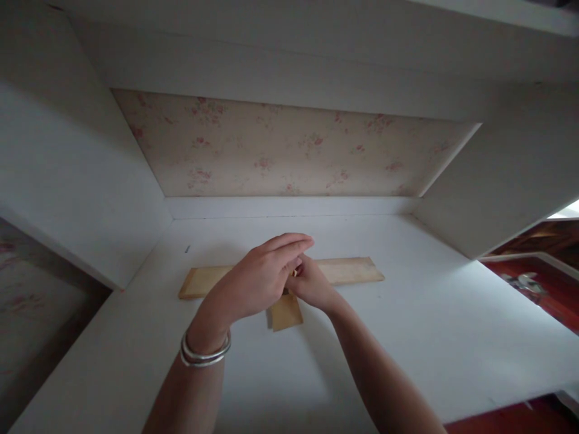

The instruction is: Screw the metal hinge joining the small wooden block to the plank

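My left hand (257,274), with silver bangles at the wrist, curves over the middle of a pale wooden board (353,270) lying crosswise. Its fingers are pressed together and reach past my right hand (311,283), so the two hands meet. The right fingers are curled in, closed around something mostly hidden; a small yellowish bit (296,272) peeks out between the hands. Just below them is a tan, flat, squarish piece (287,313), its upper end covered by the hands. I cannot tell whether it is joined to the board.
The board lies on a white surface (407,337) with white panels (67,150) at left and right. Behind rises a wall with flowered paper (294,144). A white ledge (280,60) overhangs the back. Reddish floor (547,289) shows at the right.
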Action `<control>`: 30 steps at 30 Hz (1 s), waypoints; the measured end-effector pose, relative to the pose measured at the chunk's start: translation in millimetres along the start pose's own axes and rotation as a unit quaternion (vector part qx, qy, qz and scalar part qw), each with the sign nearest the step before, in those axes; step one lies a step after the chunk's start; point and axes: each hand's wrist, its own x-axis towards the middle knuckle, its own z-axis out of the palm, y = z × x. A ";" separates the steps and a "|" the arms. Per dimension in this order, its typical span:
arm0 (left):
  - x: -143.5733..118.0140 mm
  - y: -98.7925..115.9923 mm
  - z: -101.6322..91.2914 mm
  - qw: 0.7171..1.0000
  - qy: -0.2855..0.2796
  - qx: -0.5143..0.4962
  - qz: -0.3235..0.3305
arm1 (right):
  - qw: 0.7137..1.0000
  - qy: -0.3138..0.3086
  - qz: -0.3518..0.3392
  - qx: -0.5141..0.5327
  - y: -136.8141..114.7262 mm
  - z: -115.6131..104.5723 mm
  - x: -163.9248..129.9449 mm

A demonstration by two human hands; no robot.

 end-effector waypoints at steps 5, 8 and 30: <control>5.1 -6.8 7.9 0.995 0.083 0.052 -0.027 | 0.984 0.167 -0.021 0.050 29.0 -7.4 -30.7; 8.2 -7.0 13.3 0.991 0.075 0.106 -0.034 | 0.966 0.247 0.074 0.031 58.3 -17.6 -52.3; -8.3 15.6 -8.3 0.957 0.010 0.232 -0.173 | 0.926 -0.138 0.330 0.124 75.9 -26.3 -70.8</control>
